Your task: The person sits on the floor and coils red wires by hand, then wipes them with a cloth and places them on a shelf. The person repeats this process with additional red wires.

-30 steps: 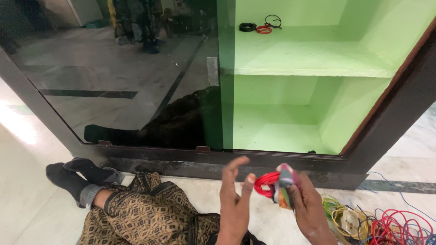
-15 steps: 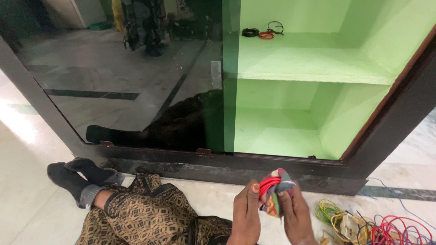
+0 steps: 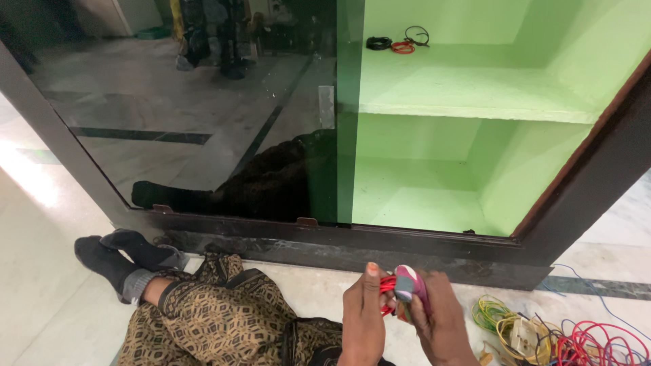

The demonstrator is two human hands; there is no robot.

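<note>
- The left hand and the right hand meet low in the view, above the pale stone floor where the person sits cross-legged.
- Both hands are closed around one bundle: a coil of red wire and a multicoloured patterned cloth wrapped about it. The left fingers pinch the red loops from the left; the right hand grips the cloth from the right, thumb on top.
- The bundle sits between the two hands, touching both, held clear of the floor.
- Judging from this, the wrapping looks partly done: the cloth covers the right part of the coil, while red loops show bare on the left. Whether the cloth is tied I cannot tell.
- To the right of the right hand, on the floor, lies a loose tangle of wires in red, yellow, green and blue, with a small pale switch-like fitting among them; none of it is bundled.
- Well beyond the hands stands a green cupboard behind a dark sliding glass door. On its upper shelf, far from the hands, rest small coils, black and red.
- Left of the hands are the person's patterned brown trousers and dark socks.
</note>
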